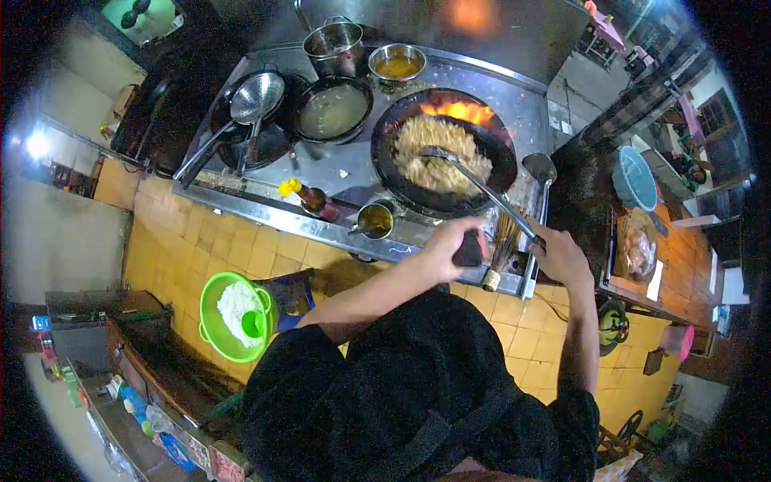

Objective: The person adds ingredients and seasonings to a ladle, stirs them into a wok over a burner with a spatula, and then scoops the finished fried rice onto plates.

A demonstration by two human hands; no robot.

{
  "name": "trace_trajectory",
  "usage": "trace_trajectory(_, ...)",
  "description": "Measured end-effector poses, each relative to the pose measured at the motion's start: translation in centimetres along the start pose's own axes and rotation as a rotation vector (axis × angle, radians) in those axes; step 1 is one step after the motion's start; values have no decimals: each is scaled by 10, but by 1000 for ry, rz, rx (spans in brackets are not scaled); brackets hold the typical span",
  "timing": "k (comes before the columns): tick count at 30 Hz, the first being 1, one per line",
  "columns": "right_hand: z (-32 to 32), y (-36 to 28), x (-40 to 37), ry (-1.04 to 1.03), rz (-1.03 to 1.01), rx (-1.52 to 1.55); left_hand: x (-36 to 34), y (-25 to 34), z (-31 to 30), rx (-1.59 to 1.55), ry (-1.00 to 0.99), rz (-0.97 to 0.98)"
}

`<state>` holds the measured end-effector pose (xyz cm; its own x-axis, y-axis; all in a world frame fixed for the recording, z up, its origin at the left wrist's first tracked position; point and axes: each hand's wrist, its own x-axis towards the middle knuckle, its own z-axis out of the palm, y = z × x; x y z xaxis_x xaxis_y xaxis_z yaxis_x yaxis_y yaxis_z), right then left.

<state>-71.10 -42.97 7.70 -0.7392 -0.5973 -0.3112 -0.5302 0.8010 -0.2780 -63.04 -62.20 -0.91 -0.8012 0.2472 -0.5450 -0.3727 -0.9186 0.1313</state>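
Right grip (pixel 562 255): clamped on the ladle (pixel 499 199) near the tail end of its handle. Left grip (pixel 446 255): fingers closed round a dark block (pixel 468 251) just off the near rim of the wok (pixel 385 165); can't tell if the block is attached to the wok or is a separate pad.

Key relation: ladle head is in the wok, resting in the pale, grainy food (pixel 422 132), ahead and to the left of the right grip. Long axis runs diagonally, head far-left, tail near-right. Right hand is on the handle. Left hand is nearer the wok's near rim, left of the handle.

Containers: wok sits on the metal worktop (pixel 353 173), food heaped over its middle, flames (pixel 462 111) at the far side. Left of it, 1 dark pan (pixel 369 110) with cloudy liquid. Beyond, 1 metal bowl (pixel 397 79) of yellowish liquid beside a pot (pixel 345 66), contents unclear. Near edge: 1 small metal cup (pixel 375 236) with brownish-yellow liquid, next to a tilted bottle (pixel 319 202), yellow top. Lower left, off the worktop: green basin (pixel 207 309) holding white grains (pixel 233 304) and a green scoop (pixel 253 324).
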Motion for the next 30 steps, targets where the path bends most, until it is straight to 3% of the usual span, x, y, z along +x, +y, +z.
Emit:
trace_trajectory(1,-4,-1,1,10,-2,2,-10,1,1,26,-68,-84)
trace_trajectory(4,9,-4,-19,-50,-91,129,18,28,-36,275,68,-128)
trace_trajectory(7,10,-15,-25,-6,30,13,80,5,-127,526,159,190)
trace_trajectory(9,31,-4,-19,48,29,-31,38,-41,-79,550,367,202)
trace_trajectory(10,39,-4,-19,39,69,-70,-26,-40,-16,426,234,51)
trace_trajectory(13,42,-5,-23,46,20,-58,-41,-41,-15,585,167,-49)
trace_trajectory(15,45,-10,-30,52,-1,2,8,-1,-51,561,133,-27)
trace_trajectory(17,68,-7,-25,67,22,-40,34,20,-79,493,136,199)
trace_trajectory(19,81,1,-13,100,119,-203,31,-9,-86,547,187,194)
trace_trajectory(23,65,-11,-23,80,134,-140,-50,-48,-23,544,200,-16)
trace_trajectory(25,81,0,-21,110,76,-134,-23,-25,-47,518,63,-120)
trace_trajectory(27,92,3,-21,43,161,-175,16,18,-75,527,93,68)
trace_trajectory(30,99,20,-11,124,136,-201,28,-3,-97,475,127,188)
